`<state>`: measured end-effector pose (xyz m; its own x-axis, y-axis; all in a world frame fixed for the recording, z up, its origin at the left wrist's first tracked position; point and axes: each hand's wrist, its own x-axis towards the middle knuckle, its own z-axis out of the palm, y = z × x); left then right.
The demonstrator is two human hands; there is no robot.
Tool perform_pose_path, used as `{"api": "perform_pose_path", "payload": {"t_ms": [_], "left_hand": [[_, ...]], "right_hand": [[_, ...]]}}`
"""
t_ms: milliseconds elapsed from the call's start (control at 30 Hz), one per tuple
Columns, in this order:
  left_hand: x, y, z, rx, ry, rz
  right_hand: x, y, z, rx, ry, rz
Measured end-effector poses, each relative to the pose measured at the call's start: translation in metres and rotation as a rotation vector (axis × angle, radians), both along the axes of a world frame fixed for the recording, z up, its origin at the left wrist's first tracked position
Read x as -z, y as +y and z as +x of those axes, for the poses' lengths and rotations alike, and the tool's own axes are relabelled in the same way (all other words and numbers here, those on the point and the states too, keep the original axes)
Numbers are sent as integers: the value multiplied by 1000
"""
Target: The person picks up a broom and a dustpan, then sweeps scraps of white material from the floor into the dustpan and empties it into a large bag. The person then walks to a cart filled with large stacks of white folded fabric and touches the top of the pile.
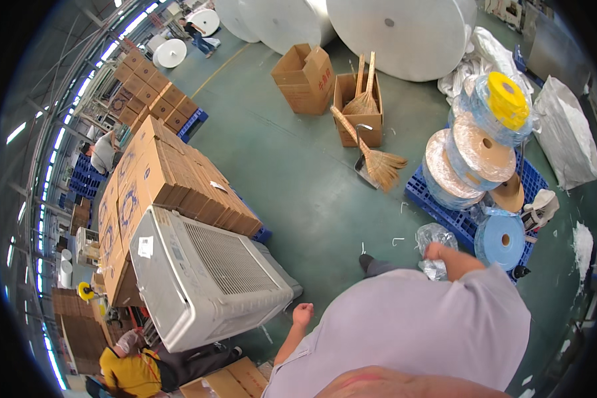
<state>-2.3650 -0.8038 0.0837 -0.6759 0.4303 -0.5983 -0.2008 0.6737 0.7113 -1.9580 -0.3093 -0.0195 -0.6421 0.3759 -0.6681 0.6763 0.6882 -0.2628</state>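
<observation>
My right hand (pixel 435 251) is closed on a crumpled clear plastic bag (pixel 436 234), which shows above and below the fist. It hangs beside the blue pallet (pixel 424 192) and the blue roll (pixel 499 240) at its near corner. My left hand (pixel 303 314) hangs low at my side with its fingers curled in and nothing visible in them. Nearest to it is the grey air cooler (pixel 222 255), which it does not touch.
Stacked cardboard (pixel 192 179) stands behind the cooler. Ahead are a broom (pixel 381 166) with a dustpan (pixel 365 174), an open carton (pixel 361 132) and huge white rolls (pixel 404 40). A white sack (pixel 564 132) stands far right. A person in yellow (pixel 132 371) bends at lower left.
</observation>
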Motion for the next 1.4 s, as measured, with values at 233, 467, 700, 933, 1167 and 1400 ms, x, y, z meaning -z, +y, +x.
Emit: {"api": "perform_pose_path", "payload": {"t_ms": [233, 467, 700, 933, 1167, 1400], "left_hand": [[-4, -15, -56, -491, -129, -126], [24, 65, -176, 99, 168, -472], [17, 227, -432, -164, -120, -145], [-2, 446, -669, 158, 185, -82], [-39, 613, -728, 260, 171, -54], [-53, 668, -801, 766, 207, -462]], "right_hand": [[-96, 134, -264, 223, 378, 30], [-126, 212, -432, 425, 419, -101], [-109, 269, -540, 476, 251, -201], [-72, 365, -674, 727, 476, -291], [17, 489, -753, 588, 435, -151], [37, 592, -816, 544, 167, -193]]}}
